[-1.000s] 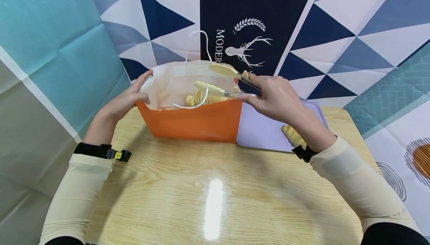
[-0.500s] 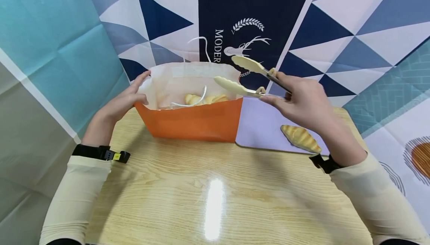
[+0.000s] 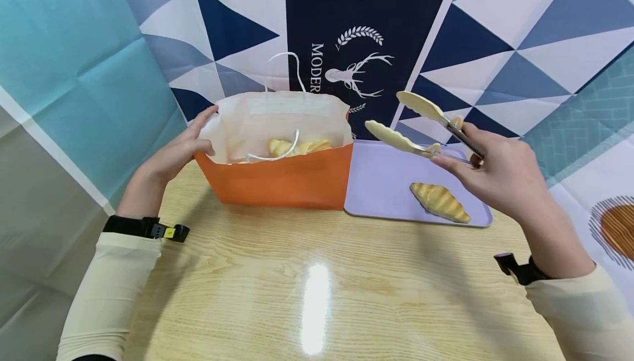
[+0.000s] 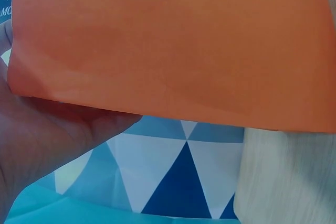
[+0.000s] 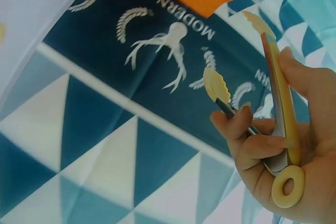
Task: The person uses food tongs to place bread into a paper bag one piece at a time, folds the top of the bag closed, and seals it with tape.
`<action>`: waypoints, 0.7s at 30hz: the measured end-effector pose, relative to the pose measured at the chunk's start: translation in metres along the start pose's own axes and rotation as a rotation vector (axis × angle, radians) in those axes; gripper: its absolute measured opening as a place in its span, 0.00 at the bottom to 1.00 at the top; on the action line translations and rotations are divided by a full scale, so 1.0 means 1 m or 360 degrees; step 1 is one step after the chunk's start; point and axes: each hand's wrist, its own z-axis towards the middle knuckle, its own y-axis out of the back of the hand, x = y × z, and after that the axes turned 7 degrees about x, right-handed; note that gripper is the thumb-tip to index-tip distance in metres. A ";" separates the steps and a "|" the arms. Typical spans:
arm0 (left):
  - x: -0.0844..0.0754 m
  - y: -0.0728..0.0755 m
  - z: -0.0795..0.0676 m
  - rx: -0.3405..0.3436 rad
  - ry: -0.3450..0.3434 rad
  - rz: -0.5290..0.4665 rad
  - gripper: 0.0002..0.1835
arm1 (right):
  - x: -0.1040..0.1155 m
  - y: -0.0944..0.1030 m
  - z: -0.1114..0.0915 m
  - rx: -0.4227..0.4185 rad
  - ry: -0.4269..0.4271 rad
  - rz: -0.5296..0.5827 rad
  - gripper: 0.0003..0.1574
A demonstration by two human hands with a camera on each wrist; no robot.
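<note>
At the left end of an orange paper bag (image 3: 282, 185), my left hand (image 3: 175, 149) holds the rim, thumb at the near corner and fingers toward the back. Bread rolls (image 3: 297, 146) show inside the bag's mouth, their lower parts hidden by the front wall. My right hand (image 3: 500, 168) grips a pair of tongs (image 3: 426, 105) with cream tips, spread apart with nothing between them. Below the tongs, one croissant (image 3: 440, 202) lies on a lilac tray (image 3: 378, 179). From the right wrist view, the thumb and fingers wrap the tongs' arms (image 5: 281, 93) near the ring end.
The bag stands against the tray's left end on a wooden table (image 3: 277, 273). White cord handles (image 3: 282, 152) rise at the bag's front and back. A patterned cloth (image 3: 238, 20) hangs right behind the bag and tray.
My right hand has moved right with the tongs, from over the bag to above the tray, and the tongs have spread, leaving a roll in the bag. My left hand stays at the rim.
</note>
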 end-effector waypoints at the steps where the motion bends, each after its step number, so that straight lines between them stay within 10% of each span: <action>1: 0.000 0.000 0.000 -0.0001 0.0000 -0.0002 0.50 | -0.004 -0.001 -0.003 0.0009 -0.0022 -0.0006 0.45; 21: 0.001 0.000 0.001 -0.0003 -0.0006 -0.0017 0.50 | -0.086 -0.050 -0.057 0.0290 -0.0287 0.0039 0.43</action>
